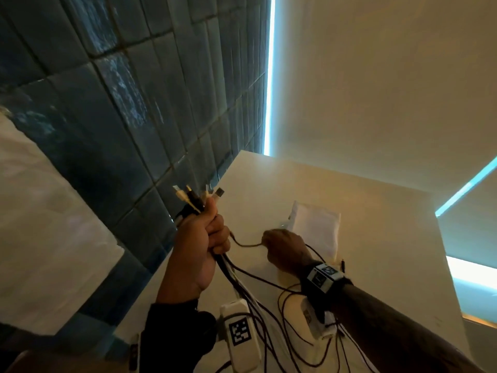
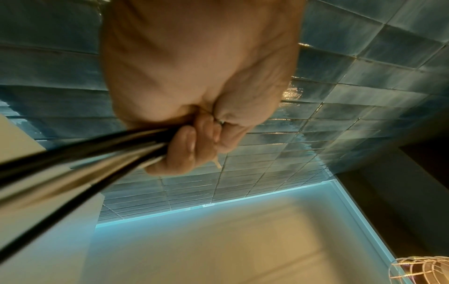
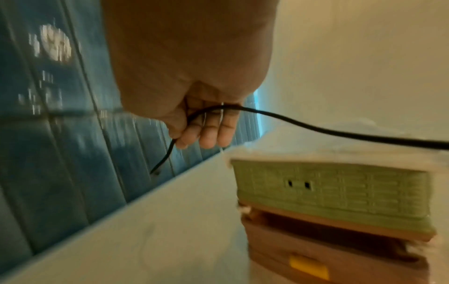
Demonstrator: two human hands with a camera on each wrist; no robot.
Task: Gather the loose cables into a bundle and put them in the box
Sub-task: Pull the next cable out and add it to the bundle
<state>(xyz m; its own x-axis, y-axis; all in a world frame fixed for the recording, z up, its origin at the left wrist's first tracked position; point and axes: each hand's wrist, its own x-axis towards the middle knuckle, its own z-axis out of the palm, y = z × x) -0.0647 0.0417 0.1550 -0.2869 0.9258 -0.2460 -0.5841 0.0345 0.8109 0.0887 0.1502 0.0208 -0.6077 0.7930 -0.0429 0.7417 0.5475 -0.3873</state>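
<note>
Left hand (image 1: 200,246) is fisted tight round the cable bundle (image 1: 193,201), plugs poking out top; right hand (image 1: 282,247) pinches one thin black cable (image 3: 316,127) beside the box (image 1: 314,230)

No readable text

Only black-and-white square code markers (image 1: 239,330) are seen on the wrist cameras; no words or numbers.

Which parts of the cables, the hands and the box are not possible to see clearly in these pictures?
- Head view: the cables' lower ends run off the bottom edge.
- Head view: the right hand partly hides the box; its opening is unclear.
- Left wrist view: cables blurred into streaks; the left hand covers the plugs.
- Right wrist view: motion blur; the box's markings are unreadable.
</note>
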